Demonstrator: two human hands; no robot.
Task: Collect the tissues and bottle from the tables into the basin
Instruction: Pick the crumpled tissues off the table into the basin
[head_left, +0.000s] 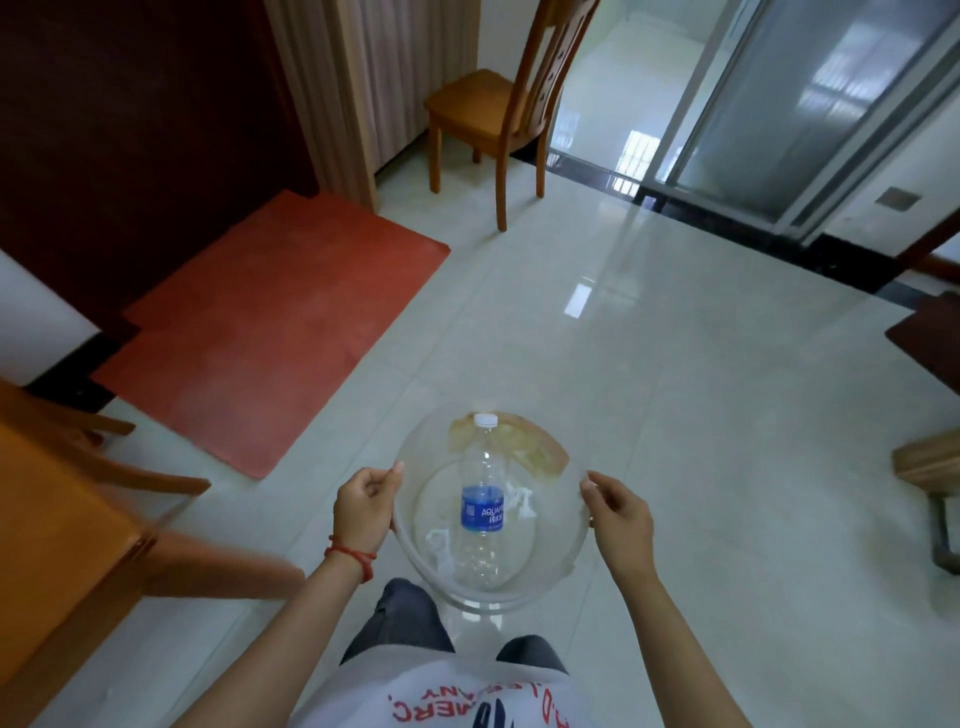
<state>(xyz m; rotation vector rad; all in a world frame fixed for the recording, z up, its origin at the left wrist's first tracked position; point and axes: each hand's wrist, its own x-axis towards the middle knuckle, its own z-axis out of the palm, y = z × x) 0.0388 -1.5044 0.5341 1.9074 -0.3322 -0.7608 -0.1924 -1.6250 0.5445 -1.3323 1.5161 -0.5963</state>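
Fingers (387, 475) of our left hand (363, 512) curled over the near-left rim of the basin (426, 569), and our right hand (618, 512) pinched the opposite rim, so both hands were closed on the basin and carrying it above the floor (675, 415). Inside lay the bottle (482, 512), cap pointing away from us, with tissues (517, 501) beside and under it. We judged the risk to be a tilt: the thin rim offered a shallow hold, and if one side dipped the bottle could roll and tip the load out. Beyond were a red mat (270, 332) and a chair (498, 109). The basin was clear and hard to trace, the tissues could not be counted, and only a table (57, 519) edge showed at left, blurred.
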